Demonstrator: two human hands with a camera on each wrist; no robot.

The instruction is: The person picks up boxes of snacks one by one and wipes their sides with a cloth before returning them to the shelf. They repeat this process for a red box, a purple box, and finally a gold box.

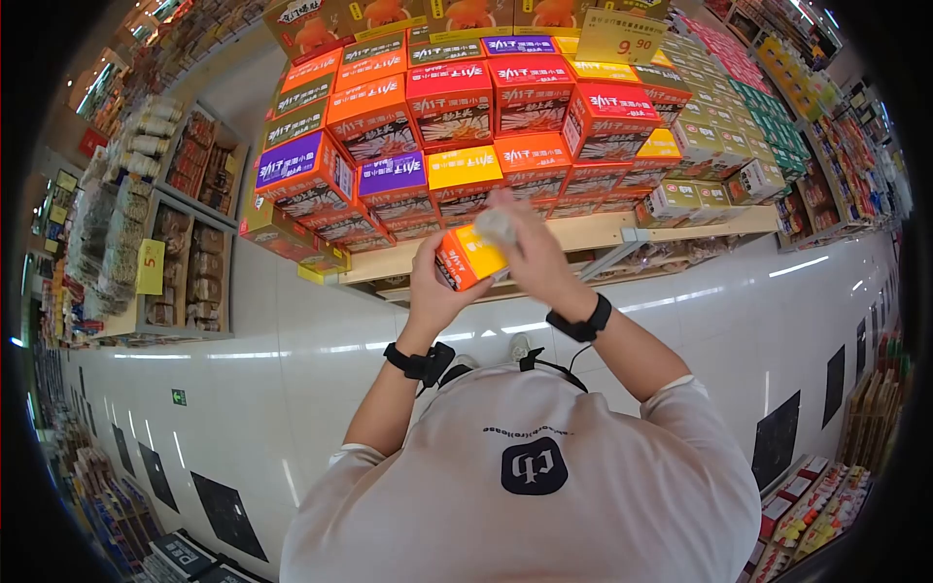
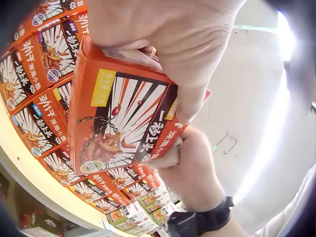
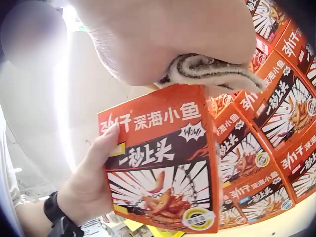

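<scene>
Shop floor (image 1: pixel 321 389): pale and glossy; stacked boxes (image 1: pixel 452 102) on a shelf (image 1: pixel 573 233) at 12 o'clock from the person.
Orange box (image 1: pixel 469 260): raised off the shelf, between both hands, yellow top showing.
Left hand (image 1: pixel 434 291) grip: pinching the box from its 8 o'clock side.
Right hand (image 1: pixel 540 260) grip: holding a bunched cloth (image 3: pixel 210 71) against the box's 1 o'clock edge.
Wiping step: apparently under way.
Next stroke: calls for a steady box and light, even cloth pressure.
</scene>
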